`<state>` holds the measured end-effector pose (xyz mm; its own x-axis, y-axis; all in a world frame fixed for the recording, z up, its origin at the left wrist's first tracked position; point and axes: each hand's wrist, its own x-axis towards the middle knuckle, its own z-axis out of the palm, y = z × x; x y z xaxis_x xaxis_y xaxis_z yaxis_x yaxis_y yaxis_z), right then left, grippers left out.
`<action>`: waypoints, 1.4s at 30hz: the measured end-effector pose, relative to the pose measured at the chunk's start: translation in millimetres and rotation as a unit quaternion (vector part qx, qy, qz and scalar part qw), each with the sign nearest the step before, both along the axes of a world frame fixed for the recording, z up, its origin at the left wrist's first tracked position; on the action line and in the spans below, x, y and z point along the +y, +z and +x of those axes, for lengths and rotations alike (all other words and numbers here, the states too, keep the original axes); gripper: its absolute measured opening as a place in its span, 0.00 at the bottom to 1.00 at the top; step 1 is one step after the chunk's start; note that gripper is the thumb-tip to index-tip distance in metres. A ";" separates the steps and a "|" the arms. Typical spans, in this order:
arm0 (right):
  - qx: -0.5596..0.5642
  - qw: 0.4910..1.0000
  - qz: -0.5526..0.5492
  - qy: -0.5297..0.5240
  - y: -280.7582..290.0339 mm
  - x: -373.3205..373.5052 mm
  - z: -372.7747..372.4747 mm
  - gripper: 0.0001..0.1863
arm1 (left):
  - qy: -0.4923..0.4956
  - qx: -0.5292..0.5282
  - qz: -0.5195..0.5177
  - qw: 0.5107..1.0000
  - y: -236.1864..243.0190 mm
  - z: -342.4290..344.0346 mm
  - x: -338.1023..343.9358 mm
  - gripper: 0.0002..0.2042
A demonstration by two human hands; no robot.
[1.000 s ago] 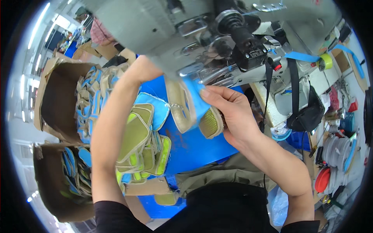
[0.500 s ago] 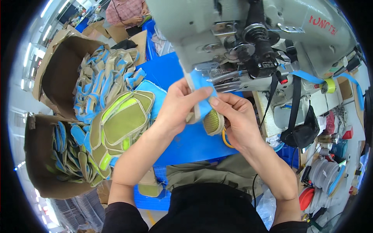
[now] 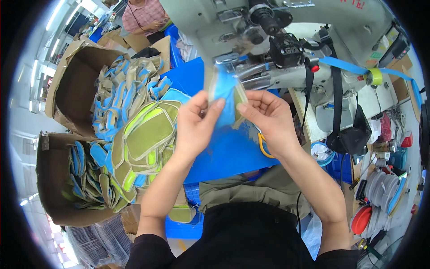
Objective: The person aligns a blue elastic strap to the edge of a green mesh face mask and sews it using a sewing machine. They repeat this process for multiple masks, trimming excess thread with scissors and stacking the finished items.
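Note:
My left hand (image 3: pixel 197 125) and my right hand (image 3: pixel 268 123) grip either side of a fabric piece (image 3: pixel 227 87) with a blue face, beige edging and an olive part behind its right side. Their thumbs press on it just in front of the grey sewing machine head (image 3: pixel 210 27), above a blue worktop (image 3: pixel 224 157). The piece's upper end lies at the metal parts of the machine, slightly blurred. Scissors with yellow handles (image 3: pixel 264 148) lie below my right hand. Left of my left hand is a pile of olive pads (image 3: pixel 148 136) with beige binding.
Two cardboard boxes (image 3: pixel 56 175) at the left hold pads and strap pieces (image 3: pixel 116 98). A co-worker in a checked shirt (image 3: pixel 136 15) is at the back. Blue tape (image 3: pixel 340 62) runs through a yellow roll (image 3: pixel 372 77) at the right, above black bags (image 3: pixel 351 139) and stacked reels (image 3: pixel 380 193).
My left hand has come down and right onto the piece's left side. The piece has since risen toward the machine head, and my left hand has shifted slightly left.

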<state>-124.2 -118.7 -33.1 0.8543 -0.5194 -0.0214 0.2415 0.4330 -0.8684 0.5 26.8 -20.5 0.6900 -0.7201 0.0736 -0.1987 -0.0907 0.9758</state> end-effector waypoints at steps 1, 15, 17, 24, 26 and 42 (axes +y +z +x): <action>0.000 1.000 -0.024 -0.007 -2.5 1.8 -3.1 0.13 | -0.015 0.169 -0.061 0.984 15.3 -10.8 -3.5 0.13; 0.053 0.997 -0.005 0.059 -9.5 37.2 -68.8 0.10 | -0.140 0.266 -0.001 0.954 -26.5 -101.8 59.0 0.11; 0.062 0.997 -0.014 0.054 -12.4 42.5 -73.7 0.10 | -0.132 0.289 -0.011 0.948 -22.5 -105.6 65.8 0.10; 0.046 0.998 -0.012 0.030 -4.4 47.5 -78.9 0.11 | 0.060 -0.291 -0.047 0.954 -12.0 -50.6 39.6 0.09; 0.061 0.997 -0.016 0.041 5.8 45.7 -81.4 0.11 | 0.084 -0.069 -0.094 0.990 6.3 -52.3 10.2 0.10; 0.065 0.992 0.027 0.105 8.8 -8.7 -42.1 0.15 | -0.007 0.438 -0.060 0.897 17.0 -106.6 19.2 0.09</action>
